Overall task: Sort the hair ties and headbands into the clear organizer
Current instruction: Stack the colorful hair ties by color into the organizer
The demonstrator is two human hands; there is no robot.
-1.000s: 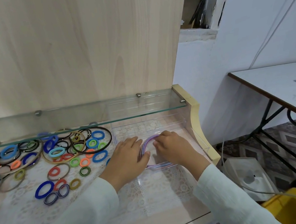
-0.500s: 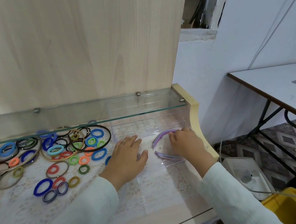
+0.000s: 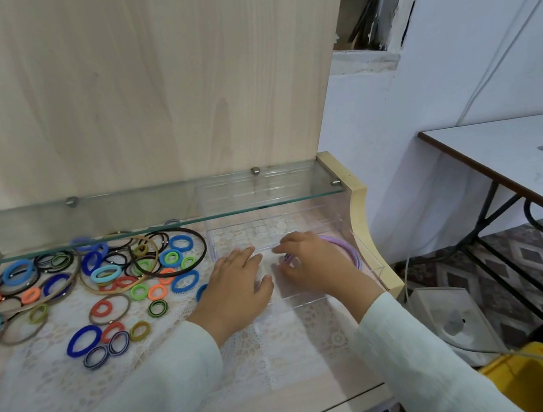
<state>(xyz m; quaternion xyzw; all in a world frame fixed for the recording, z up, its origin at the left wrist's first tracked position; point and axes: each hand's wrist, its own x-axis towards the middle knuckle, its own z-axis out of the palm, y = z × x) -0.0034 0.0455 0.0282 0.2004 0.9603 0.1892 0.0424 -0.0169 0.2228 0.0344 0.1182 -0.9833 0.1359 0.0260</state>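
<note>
A clear organizer [image 3: 368,257] sits on the lace cloth at the right, under the glass shelf. A purple headband [image 3: 344,246] curves inside it along its right side. My right hand [image 3: 315,262] is in the organizer and its curled fingers pinch the headband's near end. My left hand [image 3: 232,288] lies flat with straight fingers on the organizer's left edge. A pile of coloured hair ties [image 3: 100,283] and thin headbands [image 3: 179,249] is spread over the cloth to the left.
A glass shelf [image 3: 147,215] hangs low over the back of the desk, in front of a wooden panel [image 3: 143,84]. The desk's raised cream edge [image 3: 364,214] borders the organizer on the right. A white table [image 3: 515,156] stands further right.
My right hand has turned the purple headband round, so its curve has gone from the organizer's left side to its right side. My left hand stayed at the left edge.
</note>
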